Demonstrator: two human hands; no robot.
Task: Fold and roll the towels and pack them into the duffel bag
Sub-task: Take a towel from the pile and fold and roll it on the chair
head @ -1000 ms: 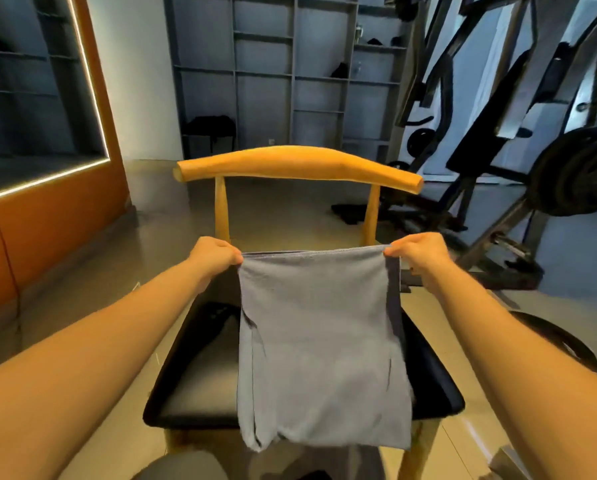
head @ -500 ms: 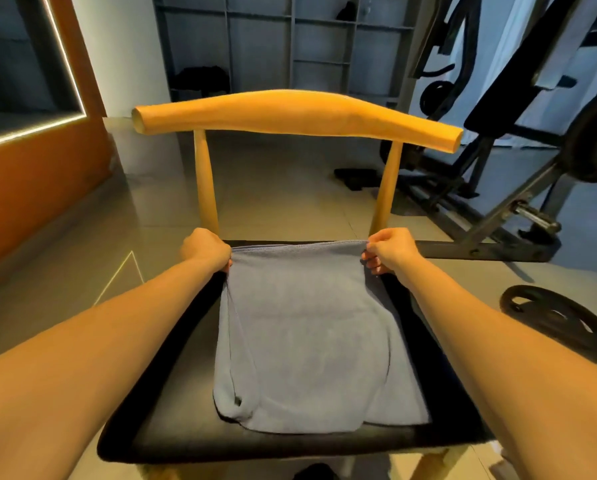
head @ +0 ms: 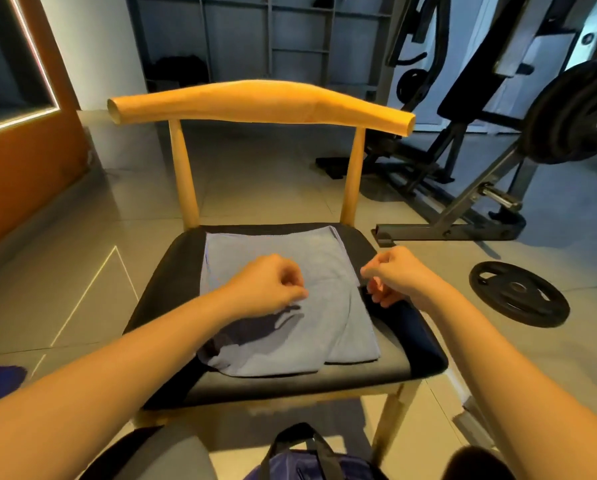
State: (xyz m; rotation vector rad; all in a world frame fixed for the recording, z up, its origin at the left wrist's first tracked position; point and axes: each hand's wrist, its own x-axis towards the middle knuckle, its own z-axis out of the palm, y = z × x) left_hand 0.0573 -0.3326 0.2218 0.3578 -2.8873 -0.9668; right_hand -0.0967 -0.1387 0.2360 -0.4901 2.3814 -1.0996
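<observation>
While the folded grey towel [head: 276, 251] lies flat, padded black seat [head: 172, 275]

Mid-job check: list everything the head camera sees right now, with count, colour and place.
towel: one, grey-blue, folded flat on the chair seat
chair: one, wooden frame with black seat, centre
duffel bag: one, dark blue with black handles, bottom edge, in front of the chair
weight plate: one, black, flat on the floor right of the chair
weight machine: one, black and grey, right rear
shelving: one unit, grey, back wall
wall panel: one, orange, left
left grip: one hand, fingers loosely curled, over the towel
right grip: one hand, fingers loosely curled, at the towel's right edge
</observation>
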